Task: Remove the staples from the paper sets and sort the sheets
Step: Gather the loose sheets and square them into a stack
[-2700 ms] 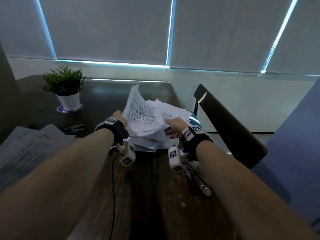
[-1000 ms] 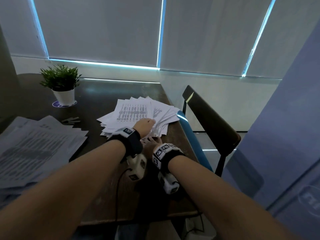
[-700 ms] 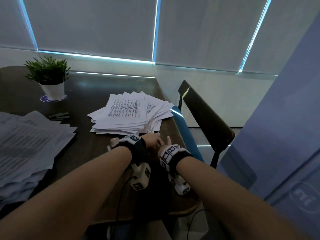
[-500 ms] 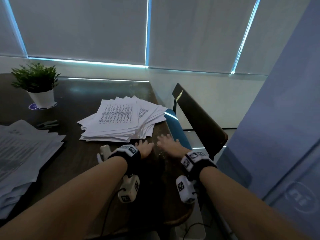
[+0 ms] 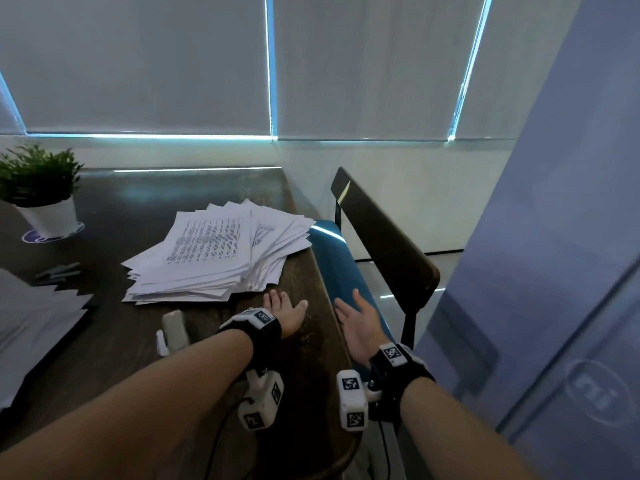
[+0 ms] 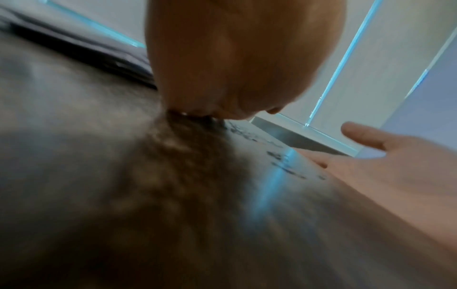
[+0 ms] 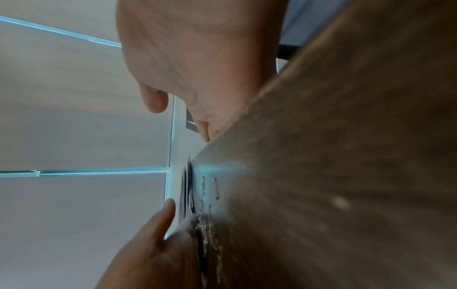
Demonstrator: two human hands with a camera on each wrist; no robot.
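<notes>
On dark table (image 5: pixel 145 334): staples (image 7: pixel 216 188), paper stack (image 5: pixel 214 258).

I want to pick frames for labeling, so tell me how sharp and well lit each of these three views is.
Head view: dim, lit by cold blue slits round the blinds; paper stack sharp, straight edges bowed by the wide lens. Left wrist view: table smeared by blur, left hand a soft close mass. Right wrist view: tabletop streaked, blue glare by loose staples, right hand soft.

office, paper stacks (image 5: pixel 207 258), desk (image 5: pixel 145 341), blinds (image 5: pixel 138 64)
</notes>
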